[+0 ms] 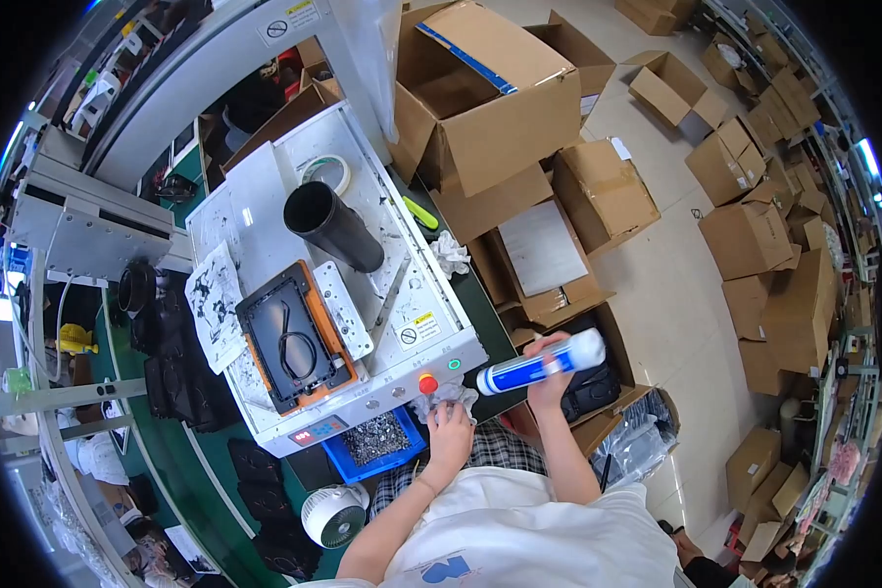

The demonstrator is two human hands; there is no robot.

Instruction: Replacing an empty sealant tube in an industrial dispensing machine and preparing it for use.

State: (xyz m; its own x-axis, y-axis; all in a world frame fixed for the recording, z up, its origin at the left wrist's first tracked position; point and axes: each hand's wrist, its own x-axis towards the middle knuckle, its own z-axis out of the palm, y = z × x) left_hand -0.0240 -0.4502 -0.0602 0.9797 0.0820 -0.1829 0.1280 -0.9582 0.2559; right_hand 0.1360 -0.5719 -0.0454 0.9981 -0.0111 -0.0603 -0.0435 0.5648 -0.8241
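Note:
My right hand (551,384) is wrapped round a blue-and-white cylindrical bottle (527,369), held almost level off the machine's front right corner. The bottle's white right end is blurred. Just below the red button (427,383) on the machine's front, my left hand (449,437) has its fingers curled on a crumpled white tissue (458,393). On the white machine top (382,304) lies a black rectangular housing (282,345) with a looped black cable, seated in an orange fixture (325,312). A metal plate lies beside the fixture, and a black cylinder (335,227) stands behind it.
A blue bin (409,453) of small metal parts sits under the machine's front edge, near a small white fan (333,514). Open cardboard boxes (510,127) crowd the right side. A tape roll (327,173) and an ink-smudged cloth (216,304) lie on the machine top.

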